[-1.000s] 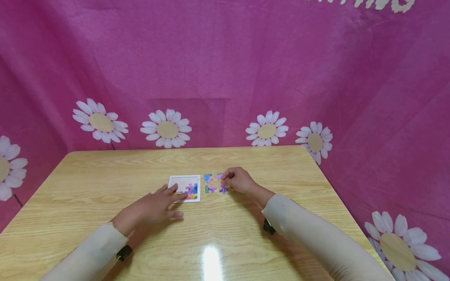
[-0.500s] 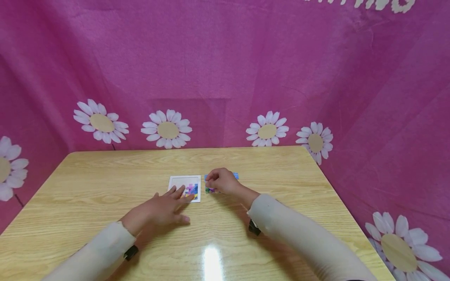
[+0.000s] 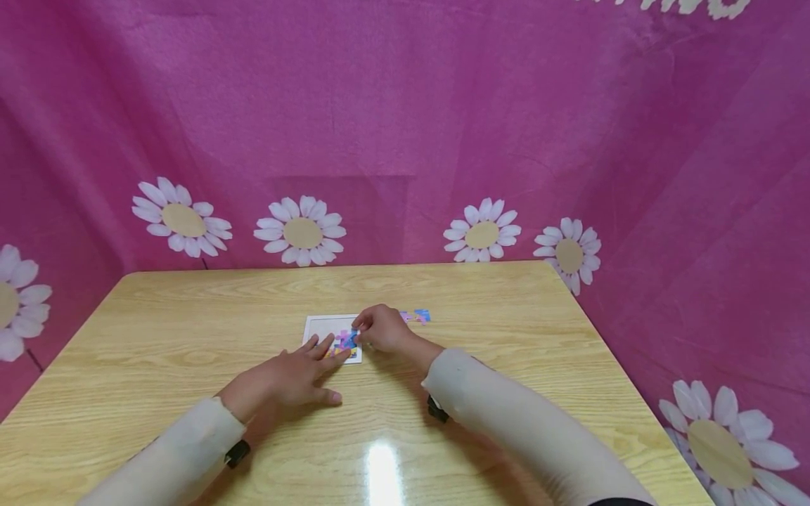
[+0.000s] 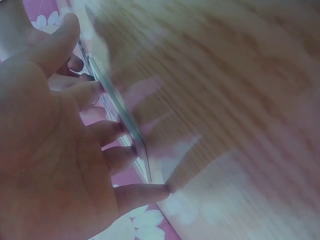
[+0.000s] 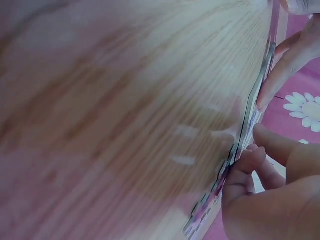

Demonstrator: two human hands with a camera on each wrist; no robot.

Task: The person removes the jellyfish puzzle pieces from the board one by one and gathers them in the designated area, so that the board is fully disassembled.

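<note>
A small white puzzle frame point(image 3: 329, 317) lies flat on the table, with colourful jigsaw pieces point(image 3: 344, 340) fitted in its lower right part. My left hand point(image 3: 285, 376) is spread, its fingertips resting on the frame's lower part; the left wrist view shows its straight fingers along the frame's edge point(image 4: 120, 107). Thumb and fingertips of my right hand point(image 3: 384, 330) pinch a puzzle piece at the frame's right side, the piece mostly hidden by the fingers. Loose puzzle pieces point(image 3: 420, 316) lie beyond the right hand, and more show at its edge in the right wrist view.
The pale wood table point(image 3: 481, 302) reaches back to a pink cloth point(image 3: 380, 105) printed with white daisies. A bright light reflection point(image 3: 382, 474) shows on the tabletop near the front.
My right hand has moved left from the loose pieces to the frame's right edge, uncovering pieces at the far right. The left hand has shifted slightly right and stays on the frame.
</note>
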